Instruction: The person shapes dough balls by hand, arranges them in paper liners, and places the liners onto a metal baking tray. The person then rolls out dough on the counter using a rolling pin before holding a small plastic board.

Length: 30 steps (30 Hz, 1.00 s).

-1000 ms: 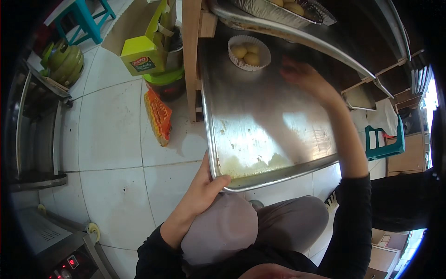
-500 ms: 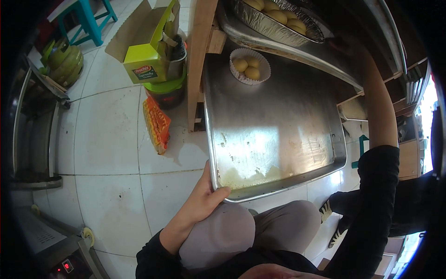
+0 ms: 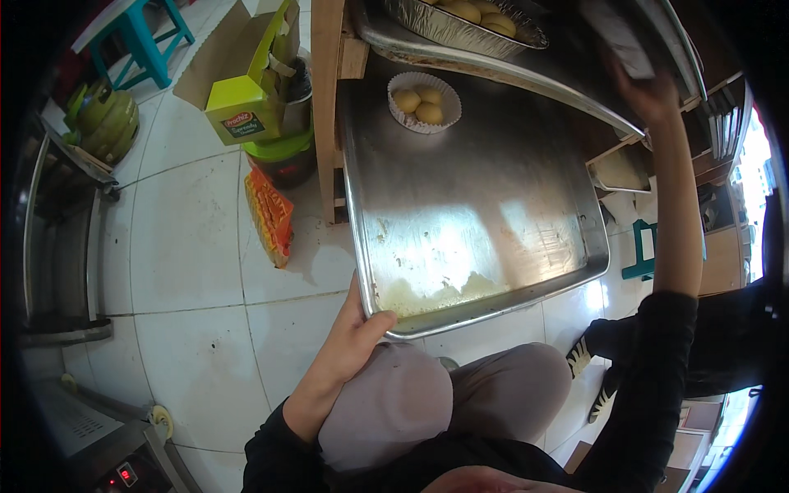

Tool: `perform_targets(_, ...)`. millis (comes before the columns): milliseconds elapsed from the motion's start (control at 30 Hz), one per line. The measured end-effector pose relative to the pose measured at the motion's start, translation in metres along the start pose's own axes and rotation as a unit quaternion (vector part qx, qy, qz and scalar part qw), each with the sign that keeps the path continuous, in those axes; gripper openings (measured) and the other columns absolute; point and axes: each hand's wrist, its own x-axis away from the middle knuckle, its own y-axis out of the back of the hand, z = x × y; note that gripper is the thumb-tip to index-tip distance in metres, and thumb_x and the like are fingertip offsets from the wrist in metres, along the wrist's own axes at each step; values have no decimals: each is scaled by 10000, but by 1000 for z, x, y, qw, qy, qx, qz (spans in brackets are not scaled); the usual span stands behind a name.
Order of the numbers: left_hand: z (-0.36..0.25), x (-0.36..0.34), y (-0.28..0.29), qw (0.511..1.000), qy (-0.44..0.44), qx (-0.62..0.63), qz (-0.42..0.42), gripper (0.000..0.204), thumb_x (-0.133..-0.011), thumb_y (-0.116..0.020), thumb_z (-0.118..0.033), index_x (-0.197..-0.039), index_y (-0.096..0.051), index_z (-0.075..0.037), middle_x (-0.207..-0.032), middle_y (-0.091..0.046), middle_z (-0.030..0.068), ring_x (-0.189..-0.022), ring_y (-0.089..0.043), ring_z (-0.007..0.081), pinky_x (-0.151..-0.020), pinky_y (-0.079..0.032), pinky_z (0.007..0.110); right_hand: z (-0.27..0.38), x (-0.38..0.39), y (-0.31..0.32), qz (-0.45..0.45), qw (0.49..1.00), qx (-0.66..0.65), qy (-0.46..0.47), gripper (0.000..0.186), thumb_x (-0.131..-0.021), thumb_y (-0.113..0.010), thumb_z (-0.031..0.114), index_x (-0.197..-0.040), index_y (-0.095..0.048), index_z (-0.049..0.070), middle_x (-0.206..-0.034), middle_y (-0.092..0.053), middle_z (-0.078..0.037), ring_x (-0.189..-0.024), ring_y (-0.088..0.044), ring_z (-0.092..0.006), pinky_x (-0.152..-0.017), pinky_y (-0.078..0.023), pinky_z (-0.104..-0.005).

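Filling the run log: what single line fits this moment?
left hand: grips large steel baking tray | right hand: raised to shelf | white paper cup of buns: on tray

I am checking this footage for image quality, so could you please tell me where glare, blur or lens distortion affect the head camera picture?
Head view: a broad white glare sits on the metal tray; the fisheye lens bends the tray's edges and the floor tiles and leaves black corners; the right hand, raised near the upper rim, looks slightly soft; the left hand on the tray's near corner is sharp; a window at the right edge is blown out.
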Motion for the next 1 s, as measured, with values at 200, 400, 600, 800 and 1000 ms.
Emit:
perform_targets(200, 1, 4, 7, 999, 18, 35, -15, 594, -723, -380, 7, -1259, -126, -16, -1126, -380, 137, -945, -482, 211, -721, -467, 312, -82, 145, -26, 22, 987, 121, -107, 426, -816, -338, 179, -1158, -315, -74, -982, -489, -262, -701, -562, -309, -447, -523, -349)
perform_targets(400, 6, 2, 8, 999, 23, 40, -13, 578, -732, -347, -1, -1260, -116, -31, -1090, -413, 162, -875, -529, 230, -630, -509, 323, -170, 139, 5, -108, 976, 50, -184, 343, -769, -401, 178, -1015, -409, -60, -907, -521, -212, -668, -585, -287, -485, -529, -354)
perform_targets(600, 5, 0, -5, 998, 18, 52, -16, 541, -757, -351, -10, -1254, -138, -22, -1107, -406, 162, -910, -519, 234, -692, -504, 332, -161, 39, 67, -175, 970, 146, -88, 352, -804, -397, 182, -1089, -352, -19, -1097, -421, -173, -973, -456, -272, -800, -421, -362)
perform_targets(800, 14, 5, 12, 997, -24, -37, -69, 483, -785, -393, -47, -1225, -203, 15, -1069, -442, 139, -911, -520, 209, -714, -496, 343, -180, 122, 40, -149, 741, 633, 166, 425, -800, -431, 233, -1139, -347, -9, -1171, -410, -142, -1018, -434, -232, -869, -333, -330)
perform_targets(1000, -2, -35, 0, 976, -121, 117, -139, 282, -825, -401, -110, -1064, -349, 29, -995, -482, 130, -866, -547, 237, -696, -503, 340, -254, 200, 64, -35, 440, 853, 278, 485, -749, -513, 254, -1164, -362, 54, -1214, -345, -137, -1168, -234, -320, -931, -123, -515)
